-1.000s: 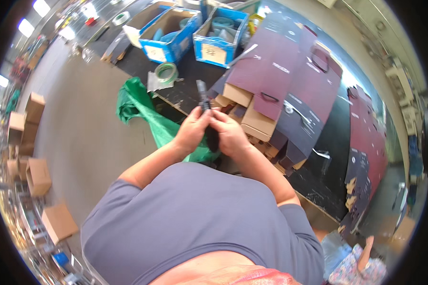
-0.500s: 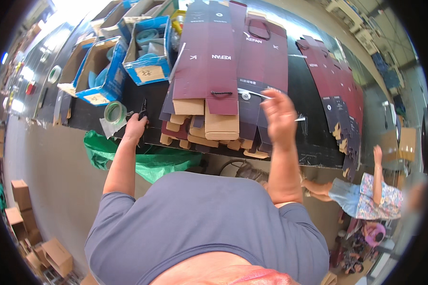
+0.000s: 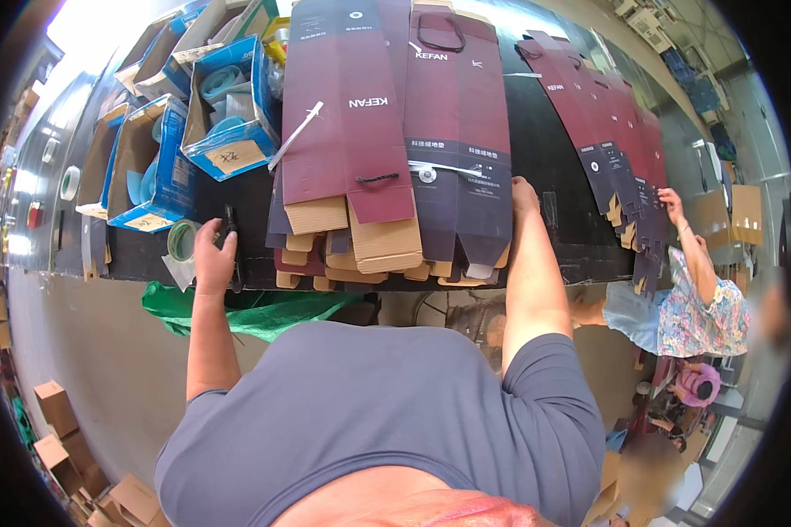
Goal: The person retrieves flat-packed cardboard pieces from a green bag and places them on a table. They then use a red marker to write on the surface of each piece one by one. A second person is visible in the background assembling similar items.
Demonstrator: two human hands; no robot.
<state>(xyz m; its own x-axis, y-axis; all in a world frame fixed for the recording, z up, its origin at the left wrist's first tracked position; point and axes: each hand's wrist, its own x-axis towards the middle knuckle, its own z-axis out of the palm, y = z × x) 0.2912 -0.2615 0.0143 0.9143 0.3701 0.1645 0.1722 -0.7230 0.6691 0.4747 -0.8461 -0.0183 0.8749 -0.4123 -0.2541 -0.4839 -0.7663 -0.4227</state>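
My left hand (image 3: 213, 256) rests at the table's near edge, thumb and fingers apart, with nothing visible between them. Right beside its fingertips lies a black hand tool (image 3: 230, 230), perhaps scissors; a green roll of tape (image 3: 183, 240) touches its other side. My right hand (image 3: 525, 200) has its fingers curled at the right edge of a flat maroon-and-navy carton (image 3: 458, 114) with a black cord handle. Across that carton lies a thin white strip (image 3: 452, 169). Overlapping it on the left is another flat maroon carton (image 3: 347, 132), also carrying a white strip (image 3: 300, 132).
Blue cardboard boxes (image 3: 233, 158) holding pale blue rolls stand at the left. More flat maroon cartons (image 3: 588, 123) lie fanned out on the right, with a co-worker's hand (image 3: 672, 206) by them. Green sheeting (image 3: 255, 318) hangs below the black table (image 3: 536, 272).
My right hand has come down from above the carton to its right edge. My left fingers have come off the black tool. The co-worker's arm has moved nearer the right-hand cartons.
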